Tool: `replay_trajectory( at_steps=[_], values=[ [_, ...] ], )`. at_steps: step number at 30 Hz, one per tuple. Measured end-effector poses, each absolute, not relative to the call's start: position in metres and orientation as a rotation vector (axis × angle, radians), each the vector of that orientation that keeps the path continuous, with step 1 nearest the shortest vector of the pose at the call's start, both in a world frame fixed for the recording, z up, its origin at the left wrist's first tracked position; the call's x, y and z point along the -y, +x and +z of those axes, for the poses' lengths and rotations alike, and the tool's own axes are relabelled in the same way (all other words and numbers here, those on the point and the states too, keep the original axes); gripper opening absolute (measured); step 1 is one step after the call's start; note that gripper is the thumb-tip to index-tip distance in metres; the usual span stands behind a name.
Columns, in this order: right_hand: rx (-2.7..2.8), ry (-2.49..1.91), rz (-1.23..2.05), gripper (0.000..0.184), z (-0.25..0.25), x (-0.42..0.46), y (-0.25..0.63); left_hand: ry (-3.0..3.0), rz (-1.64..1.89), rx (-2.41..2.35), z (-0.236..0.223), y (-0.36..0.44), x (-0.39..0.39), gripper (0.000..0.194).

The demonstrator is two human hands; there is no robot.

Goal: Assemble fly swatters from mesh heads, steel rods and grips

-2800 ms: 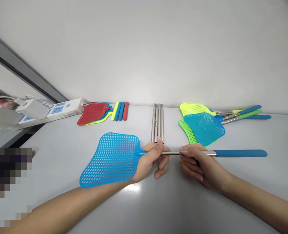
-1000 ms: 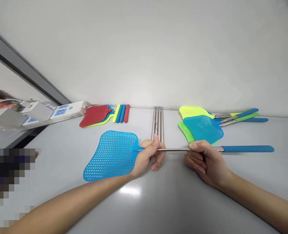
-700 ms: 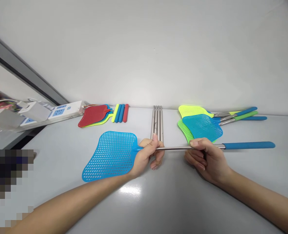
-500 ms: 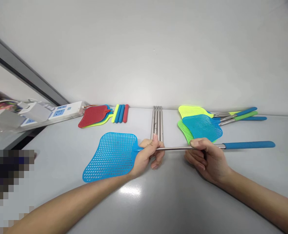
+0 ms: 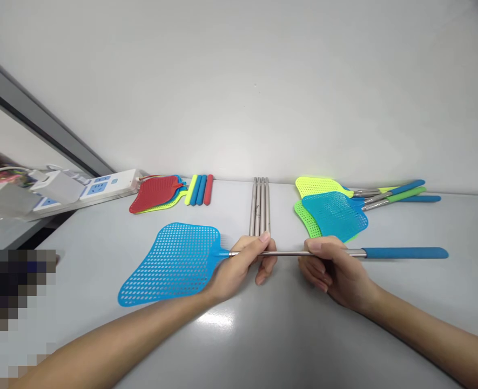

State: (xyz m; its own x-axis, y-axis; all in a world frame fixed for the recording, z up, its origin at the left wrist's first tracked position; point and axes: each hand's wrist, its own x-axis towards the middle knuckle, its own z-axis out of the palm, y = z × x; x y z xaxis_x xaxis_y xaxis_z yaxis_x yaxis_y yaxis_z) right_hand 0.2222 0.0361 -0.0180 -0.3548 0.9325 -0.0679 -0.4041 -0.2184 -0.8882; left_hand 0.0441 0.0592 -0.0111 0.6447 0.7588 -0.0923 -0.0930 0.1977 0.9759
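A blue fly swatter (image 5: 177,262) with a metal rod and a blue grip is held level above the table. My left hand (image 5: 244,265) is closed on the rod near the perforated head. Farther along, my right hand (image 5: 336,270) pinches the rod close to the blue grip. Behind my left hand lie several metal rods (image 5: 260,205) side by side. Beyond my right hand, a pile of assembled fly swatters (image 5: 336,213) in yellow, blue and green rests with grips pointing right.
Loose swatter heads (image 5: 157,192), red on top, lie at the back left. Coloured grips (image 5: 200,190) stand in a row beside them. A white power strip (image 5: 107,186) with plugs runs along the left edge. A grey wall (image 5: 255,97) rises behind the table (image 5: 287,335).
The swatter has shifted slightly left and lower, and its head has tilted flatter. My left hand now sits a little farther from the head, leaving some rod showing between.
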Motion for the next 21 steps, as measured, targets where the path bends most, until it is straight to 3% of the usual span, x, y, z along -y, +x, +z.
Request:
replay_trajectory(
  at_steps=[10, 21],
  values=[
    [1.545, -0.928, 1.775, 0.041, -0.008, -0.033, 0.224, 1.577, 0.425, -0.705, 0.009, 0.042, -0.055, 0.044],
    [1.513, -0.891, 1.782, 0.038, -0.009, -0.036, 0.223, 1.577, 0.384, -0.729, 0.015, 0.044, -0.054, 0.036]
  ],
)
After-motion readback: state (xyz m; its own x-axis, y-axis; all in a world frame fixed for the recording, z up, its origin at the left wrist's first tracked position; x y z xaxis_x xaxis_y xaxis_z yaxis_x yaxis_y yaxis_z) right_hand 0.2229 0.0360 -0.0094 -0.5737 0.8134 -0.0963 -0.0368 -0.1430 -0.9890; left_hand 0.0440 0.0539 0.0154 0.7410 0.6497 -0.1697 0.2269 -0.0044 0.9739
